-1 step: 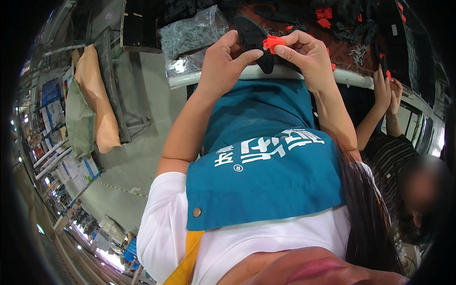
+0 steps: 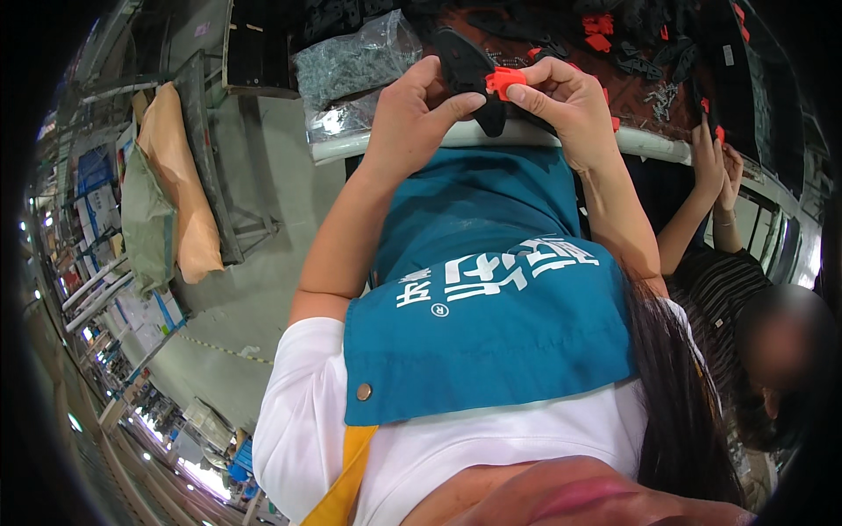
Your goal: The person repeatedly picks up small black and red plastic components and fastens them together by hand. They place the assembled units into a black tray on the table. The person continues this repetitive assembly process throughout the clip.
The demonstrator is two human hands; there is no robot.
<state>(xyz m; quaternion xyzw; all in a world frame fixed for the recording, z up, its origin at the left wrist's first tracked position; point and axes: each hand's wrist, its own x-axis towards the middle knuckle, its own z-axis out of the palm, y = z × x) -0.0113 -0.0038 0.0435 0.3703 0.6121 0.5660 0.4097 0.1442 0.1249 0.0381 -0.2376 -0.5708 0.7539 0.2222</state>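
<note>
My left hand (image 2: 410, 114) and my right hand (image 2: 566, 98) meet above the white rounded rim (image 2: 640, 147) of a work table. Between them is a black plastic part (image 2: 463, 60), gripped by my left fingers and thumb. My right thumb and forefinger pinch a small red plastic piece (image 2: 502, 81) against that black part. Part of the black part is hidden behind my fingers. My teal apron (image 2: 491, 298) fills the middle of the view below the hands.
A clear bag of small grey parts (image 2: 351, 63) lies left of my hands. More red pieces (image 2: 599, 26), black parts and loose screws (image 2: 662, 89) lie on the table. A co-worker's hands (image 2: 715, 162) work at the right. Tan and green sacks (image 2: 175, 188) hang at left.
</note>
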